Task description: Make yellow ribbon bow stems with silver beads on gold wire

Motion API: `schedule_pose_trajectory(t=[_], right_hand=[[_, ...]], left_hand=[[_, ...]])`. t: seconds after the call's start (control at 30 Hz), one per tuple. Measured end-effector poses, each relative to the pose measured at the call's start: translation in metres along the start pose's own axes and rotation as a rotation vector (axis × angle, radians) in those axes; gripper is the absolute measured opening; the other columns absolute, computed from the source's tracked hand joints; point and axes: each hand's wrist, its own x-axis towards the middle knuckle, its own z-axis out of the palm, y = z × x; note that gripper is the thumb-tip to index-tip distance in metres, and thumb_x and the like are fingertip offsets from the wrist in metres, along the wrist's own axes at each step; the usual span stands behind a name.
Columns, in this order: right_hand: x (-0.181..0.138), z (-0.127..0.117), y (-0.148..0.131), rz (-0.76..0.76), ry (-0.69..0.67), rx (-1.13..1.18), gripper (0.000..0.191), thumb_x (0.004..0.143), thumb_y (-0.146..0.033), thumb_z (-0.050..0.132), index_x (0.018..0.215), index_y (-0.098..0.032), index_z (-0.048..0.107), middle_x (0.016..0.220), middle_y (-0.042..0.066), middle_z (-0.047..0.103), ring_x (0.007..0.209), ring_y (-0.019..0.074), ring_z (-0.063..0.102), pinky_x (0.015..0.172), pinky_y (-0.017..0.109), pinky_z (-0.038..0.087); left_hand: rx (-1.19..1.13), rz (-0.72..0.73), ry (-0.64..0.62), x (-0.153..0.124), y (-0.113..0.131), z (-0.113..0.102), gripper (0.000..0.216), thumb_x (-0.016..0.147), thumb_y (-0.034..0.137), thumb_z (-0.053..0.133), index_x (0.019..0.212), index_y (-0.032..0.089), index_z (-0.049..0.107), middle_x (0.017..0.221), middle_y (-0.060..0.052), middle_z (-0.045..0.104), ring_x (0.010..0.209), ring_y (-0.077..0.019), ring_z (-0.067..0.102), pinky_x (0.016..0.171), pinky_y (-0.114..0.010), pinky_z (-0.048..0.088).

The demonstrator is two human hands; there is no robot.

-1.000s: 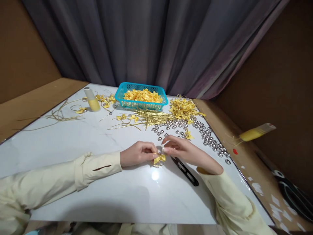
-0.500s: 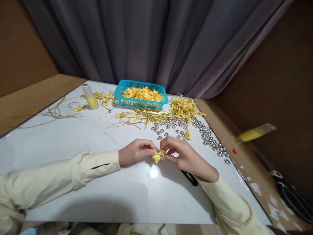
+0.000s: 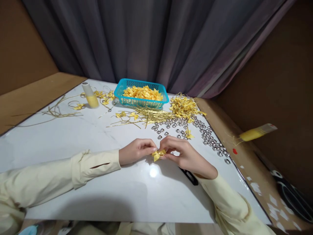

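Observation:
A small yellow ribbon bow [image 3: 158,154] is pinched between both of my hands just above the white table [image 3: 73,137]. My left hand [image 3: 135,151] grips its left side with closed fingers. My right hand [image 3: 182,154] pinches its right side, fingers curled. A black thread snipper [image 3: 189,176] lies on the table under my right wrist, partly hidden. Several small silver metal pieces [image 3: 207,137] are scattered just beyond my right hand.
A turquoise basket [image 3: 141,94] full of yellow bows stands at the back. Beside it lie a heap of yellow bows [image 3: 183,107], gold wire ties [image 3: 149,116] and a yellow-and-white bottle [image 3: 89,95]. A yellow tube [image 3: 256,132] lies off the table's right edge.
My right hand closed in from just right of the bow and now pinches it together with my left hand. It now covers part of the black snipper.

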Motion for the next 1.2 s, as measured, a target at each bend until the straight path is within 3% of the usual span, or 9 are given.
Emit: schedule_pose_trajectory(t=[0.37,0.7,1.2], right_hand=[[0.0009,0.0011,0.0007,0.021,0.08,0.004,0.005,0.08,-0.015,0.059,0.079,-0.019,0.061,0.086,0.004,0.058,0.075,0.0135,0.057,0.065,0.026,0.052],[0.0009,0.0028,0.0035,-0.012,0.139,0.013,0.006,0.081,-0.016,0.057,0.079,-0.02,0.062,0.085,0.005,0.058,0.076,0.0132,0.059,0.061,0.024,0.054],[0.0026,0.0073,0.0064,-0.035,0.144,-0.021,0.007,0.08,-0.013,0.056,0.078,-0.019,0.058,0.083,0.004,0.057,0.074,0.012,0.057,0.061,0.022,0.053]], left_hand=[[-0.059,-0.037,0.035,0.0015,0.0027,0.0018,0.031,0.079,0.044,0.058,0.078,0.013,0.057,0.071,-0.001,0.056,0.069,-0.0131,0.05,0.067,-0.025,0.039],[-0.146,-0.027,-0.059,0.0012,0.0051,0.001,0.032,0.08,0.043,0.059,0.077,0.011,0.062,0.076,-0.005,0.064,0.074,-0.015,0.057,0.074,-0.028,0.043],[-0.036,0.026,0.024,-0.0016,-0.001,0.0048,0.032,0.083,0.042,0.055,0.079,0.011,0.06,0.075,-0.005,0.063,0.069,-0.0133,0.058,0.072,-0.028,0.047]])
